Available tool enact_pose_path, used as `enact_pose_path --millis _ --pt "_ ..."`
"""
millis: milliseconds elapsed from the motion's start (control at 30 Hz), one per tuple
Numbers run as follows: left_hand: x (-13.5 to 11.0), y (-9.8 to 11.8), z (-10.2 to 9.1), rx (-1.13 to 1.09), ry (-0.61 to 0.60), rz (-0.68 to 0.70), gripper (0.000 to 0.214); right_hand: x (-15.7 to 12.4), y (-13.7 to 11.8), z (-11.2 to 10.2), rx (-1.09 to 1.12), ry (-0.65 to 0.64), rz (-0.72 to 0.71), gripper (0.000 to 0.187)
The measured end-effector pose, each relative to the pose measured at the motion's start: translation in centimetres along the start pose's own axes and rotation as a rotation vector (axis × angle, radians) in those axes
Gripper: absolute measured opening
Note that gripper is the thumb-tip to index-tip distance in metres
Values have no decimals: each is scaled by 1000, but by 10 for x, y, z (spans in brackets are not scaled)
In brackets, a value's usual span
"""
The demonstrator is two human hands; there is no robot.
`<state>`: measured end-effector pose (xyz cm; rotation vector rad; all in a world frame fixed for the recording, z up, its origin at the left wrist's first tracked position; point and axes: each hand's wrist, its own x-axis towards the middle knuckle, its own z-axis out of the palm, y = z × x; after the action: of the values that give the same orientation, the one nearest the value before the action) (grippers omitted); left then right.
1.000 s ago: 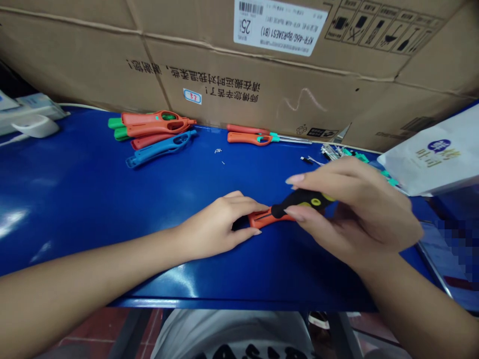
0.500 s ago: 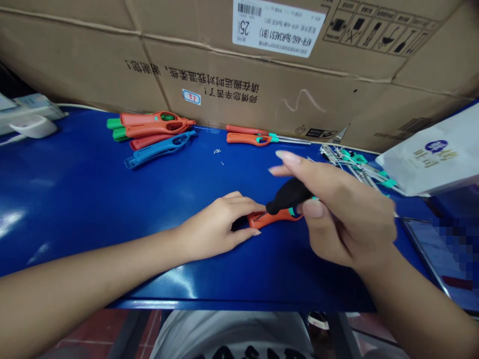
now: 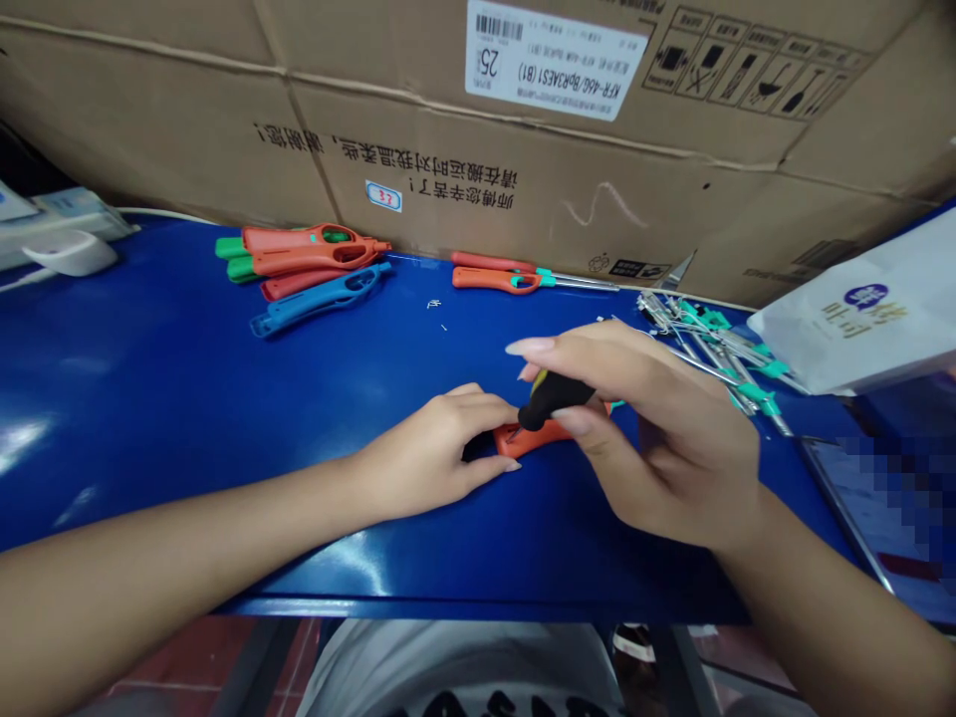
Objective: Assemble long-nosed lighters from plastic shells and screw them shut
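My left hand (image 3: 440, 448) rests on the blue table (image 3: 149, 398) and pinches the near end of an orange plastic lighter body (image 3: 534, 437), holding it flat. My right hand (image 3: 649, 438) is closed round a black-and-yellow screwdriver (image 3: 553, 396), whose tip points down onto the orange body close to my left fingertips. Most of the orange piece lies hidden under my right hand.
A pile of orange, green and blue lighter bodies (image 3: 306, 264) lies at the back left. Two orange lighters with metal tubes (image 3: 515, 274) lie by the cardboard box (image 3: 523, 129). Several metal rods with teal tips (image 3: 717, 344) and a white bag (image 3: 866, 319) sit on the right.
My right hand has moved left and turned the screwdriver more upright, bringing its tip down onto the orange body. My left hand has stayed put.
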<state>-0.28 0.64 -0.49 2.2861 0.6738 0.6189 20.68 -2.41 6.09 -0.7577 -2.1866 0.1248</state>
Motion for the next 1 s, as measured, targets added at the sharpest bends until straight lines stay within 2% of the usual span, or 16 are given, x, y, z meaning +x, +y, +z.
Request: enact_pose_path --millis 67,133,233,300,433,467,600,667,767,800,900,933,1000 --pt "0 0 0 1 1 10 20 0 1 0 -138 71 -45 34" --pt "0 -1 1 -1 9 13 22 -2 2 0 -185 69 -40 37" --pt "-1 -2 1 3 18 3 23 -4 4 1 -7 -3 50 42" --pt "-1 -1 1 2 8 -2 23 -4 4 2 34 7 65 39" --pt "0 1 0 -16 -8 -4 27 -4 0 3 -247 117 -92 38" --pt "0 1 0 -17 -4 -1 27 -4 -1 3 -241 110 -99 38" --pt "1 1 0 -4 6 5 23 -3 -1 3 96 45 27 36" --pt "1 0 0 -5 -2 5 26 -3 0 2 15 93 -25 30" --pt "0 0 0 -10 -1 9 27 -3 2 0 -208 123 -132 34" --pt "0 0 1 -9 1 9 25 -3 2 0 -190 90 -121 34" --pt "-1 -1 2 -2 17 23 19 0 0 1 55 21 -64 38" --pt "-1 -1 2 1 22 27 19 0 -1 2 98 35 -65 34" --pt "-1 -1 2 0 22 22 22 1 -1 2 21 110 -87 26"
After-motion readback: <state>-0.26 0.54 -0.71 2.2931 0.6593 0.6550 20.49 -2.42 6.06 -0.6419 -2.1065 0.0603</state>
